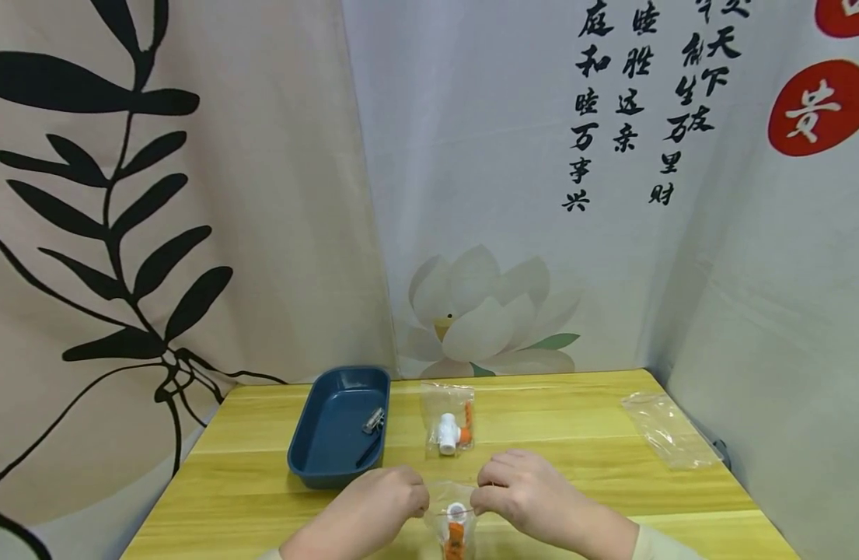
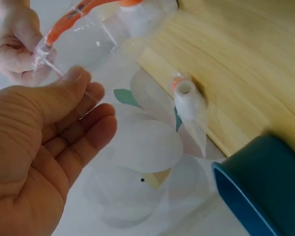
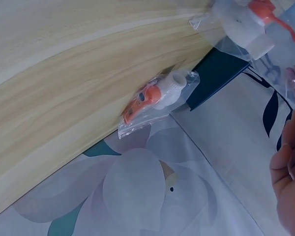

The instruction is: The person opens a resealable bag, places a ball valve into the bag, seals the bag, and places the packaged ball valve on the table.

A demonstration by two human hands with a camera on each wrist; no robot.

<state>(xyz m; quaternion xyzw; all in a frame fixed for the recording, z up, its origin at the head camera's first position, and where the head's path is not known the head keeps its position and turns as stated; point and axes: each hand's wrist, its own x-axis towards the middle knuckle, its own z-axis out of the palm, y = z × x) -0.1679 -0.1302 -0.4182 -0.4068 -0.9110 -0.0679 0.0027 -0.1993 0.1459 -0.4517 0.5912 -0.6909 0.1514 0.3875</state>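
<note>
A clear plastic bag (image 1: 439,498) hangs between my two hands near the front of the table. Inside it is a white plastic valve (image 2: 142,19) with a long orange handle (image 2: 71,22). The left hand (image 1: 383,502) pinches one side of the bag's top edge between thumb and index finger, its other fingers loosely bent in the left wrist view. Opposite it, the right hand (image 1: 530,494) pinches the other side of that edge. In the right wrist view the right hand (image 3: 290,182) shows only in part, at the right border.
A second bagged white valve (image 1: 448,435) with an orange handle lies beyond my hands. To its left stands a dark blue tray (image 1: 299,459) holding a small metal piece (image 1: 374,421) and a dark slim item. A flat clear bag (image 1: 670,432) lies at the right edge.
</note>
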